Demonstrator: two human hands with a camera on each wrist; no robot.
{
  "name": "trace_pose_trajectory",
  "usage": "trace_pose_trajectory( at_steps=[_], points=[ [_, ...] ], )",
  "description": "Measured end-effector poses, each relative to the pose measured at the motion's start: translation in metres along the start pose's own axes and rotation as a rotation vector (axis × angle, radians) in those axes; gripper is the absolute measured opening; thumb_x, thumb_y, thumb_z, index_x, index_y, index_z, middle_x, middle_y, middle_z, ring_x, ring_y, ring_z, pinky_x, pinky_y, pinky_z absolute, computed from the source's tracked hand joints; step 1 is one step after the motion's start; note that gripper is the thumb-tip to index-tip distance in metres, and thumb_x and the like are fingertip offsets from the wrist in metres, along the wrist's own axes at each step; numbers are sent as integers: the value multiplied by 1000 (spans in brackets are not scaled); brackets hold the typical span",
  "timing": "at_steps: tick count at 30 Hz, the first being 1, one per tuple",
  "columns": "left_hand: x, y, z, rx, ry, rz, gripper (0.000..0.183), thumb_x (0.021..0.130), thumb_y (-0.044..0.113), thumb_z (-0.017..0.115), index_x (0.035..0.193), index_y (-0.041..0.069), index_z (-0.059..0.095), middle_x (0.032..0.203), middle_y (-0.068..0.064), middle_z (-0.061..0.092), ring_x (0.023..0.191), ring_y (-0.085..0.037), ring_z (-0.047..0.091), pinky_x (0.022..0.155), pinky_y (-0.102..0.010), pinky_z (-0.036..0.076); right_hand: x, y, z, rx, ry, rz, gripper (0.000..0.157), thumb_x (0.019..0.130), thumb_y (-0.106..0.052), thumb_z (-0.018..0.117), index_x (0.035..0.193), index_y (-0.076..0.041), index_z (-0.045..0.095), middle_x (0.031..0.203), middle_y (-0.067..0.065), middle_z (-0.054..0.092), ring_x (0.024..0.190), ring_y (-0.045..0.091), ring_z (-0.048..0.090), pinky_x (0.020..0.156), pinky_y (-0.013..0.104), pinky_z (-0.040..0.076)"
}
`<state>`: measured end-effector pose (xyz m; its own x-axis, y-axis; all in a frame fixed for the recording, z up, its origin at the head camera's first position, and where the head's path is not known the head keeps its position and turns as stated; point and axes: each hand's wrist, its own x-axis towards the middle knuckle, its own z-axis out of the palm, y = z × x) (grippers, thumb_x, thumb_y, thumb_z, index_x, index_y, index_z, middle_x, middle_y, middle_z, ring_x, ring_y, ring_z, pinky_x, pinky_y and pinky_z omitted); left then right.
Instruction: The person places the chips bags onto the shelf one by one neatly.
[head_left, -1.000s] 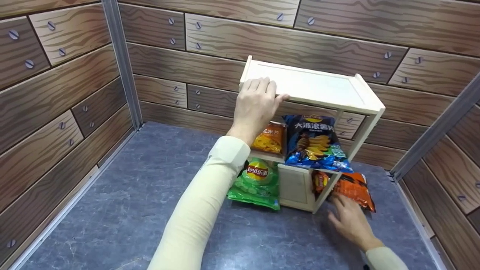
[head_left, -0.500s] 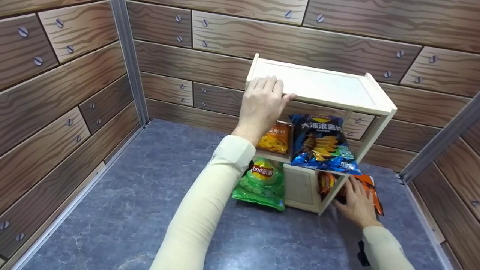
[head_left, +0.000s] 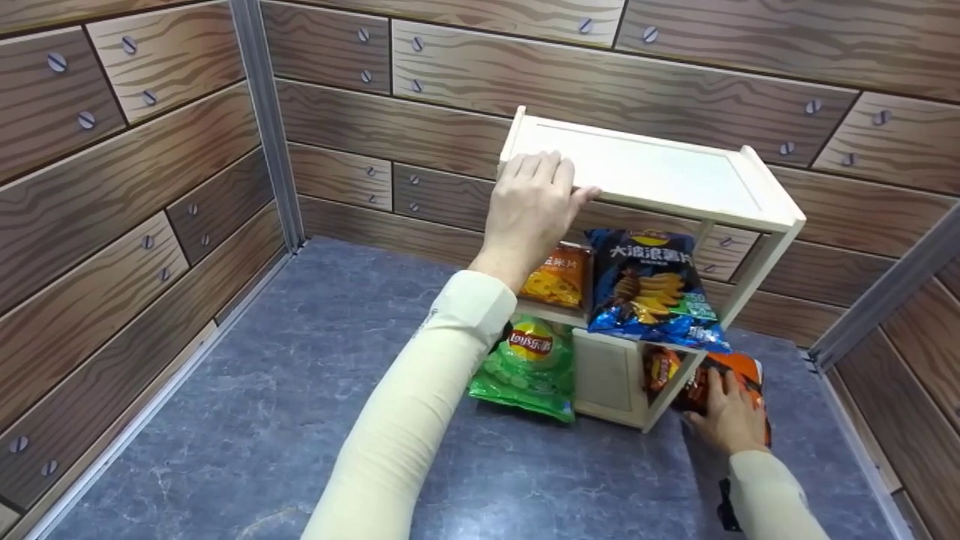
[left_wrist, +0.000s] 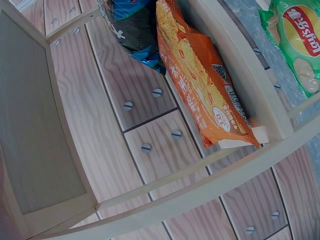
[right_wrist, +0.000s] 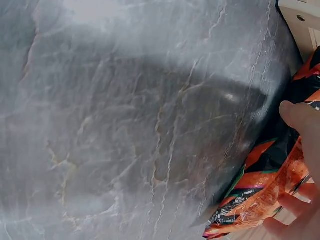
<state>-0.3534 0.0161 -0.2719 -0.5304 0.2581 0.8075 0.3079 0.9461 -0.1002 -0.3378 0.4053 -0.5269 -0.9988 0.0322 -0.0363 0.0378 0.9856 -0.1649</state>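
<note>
My left hand (head_left: 529,206) holds the pale wooden shelf (head_left: 652,169) at its upper left front corner, fingers over the top and thumb along the front edge. It does not show in the left wrist view. Low at the shelf's right side, my right hand (head_left: 731,416) lies over an orange and black chip bag (head_left: 739,365). In the right wrist view the thumb and bent fingers sit on opposite sides of this bag (right_wrist: 265,175). One end of it reaches behind the shelf's front right post.
On the middle shelf are an orange snack bag (left_wrist: 200,85) and a dark blue chip bag (head_left: 649,289) that overhangs the front. A green Lay's bag (head_left: 529,367) leans out of the lower left compartment. Wood-patterned walls (head_left: 450,67) enclose the dark marbled tabletop (head_left: 262,390).
My right hand has moved from beside the shelf's post onto the orange and black bag. My left hand stays on the shelf corner. The head view has shifted slightly.
</note>
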Motion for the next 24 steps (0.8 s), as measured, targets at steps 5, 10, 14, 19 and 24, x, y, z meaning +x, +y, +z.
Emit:
trace_pose_trajectory(
  at_steps=[5,10,14,19,24],
  points=[
    [0,0,-1,-14,-14,-1,57,103,57,27,112,14,63,122,-2,67,116,-18,61,105,-31,44,-6,-1,0,-70,81,-33,92,86,-36,76,147,10,25,141,43,32,121,63,36,99,77,30],
    [0,0,-1,-20,-13,0,56,103,57,28,111,14,63,122,-2,68,116,-18,61,105,-31,44,-12,-2,0,-130,157,-66,87,85,-34,76,141,15,32,127,46,42,111,60,43,88,71,39],
    [1,0,-1,-20,-17,0,56,103,57,28,111,14,62,120,-1,67,116,-18,61,105,-31,44,-15,-2,1,-178,184,-74,80,83,-36,77,136,14,42,120,45,44,105,58,45,81,68,41],
    [0,1,-2,-11,-11,1,56,103,57,27,111,14,63,119,-1,67,114,-18,61,104,-31,44,-18,2,8,-124,264,-127,75,79,-34,80,123,16,47,128,45,41,115,60,40,92,72,35],
    [0,1,-2,-18,0,1,58,103,57,27,111,13,63,118,-1,68,113,-18,61,103,-31,44,-21,5,15,-66,288,-155,77,75,-36,83,117,13,41,126,43,46,116,61,41,98,76,26]
  ],
)
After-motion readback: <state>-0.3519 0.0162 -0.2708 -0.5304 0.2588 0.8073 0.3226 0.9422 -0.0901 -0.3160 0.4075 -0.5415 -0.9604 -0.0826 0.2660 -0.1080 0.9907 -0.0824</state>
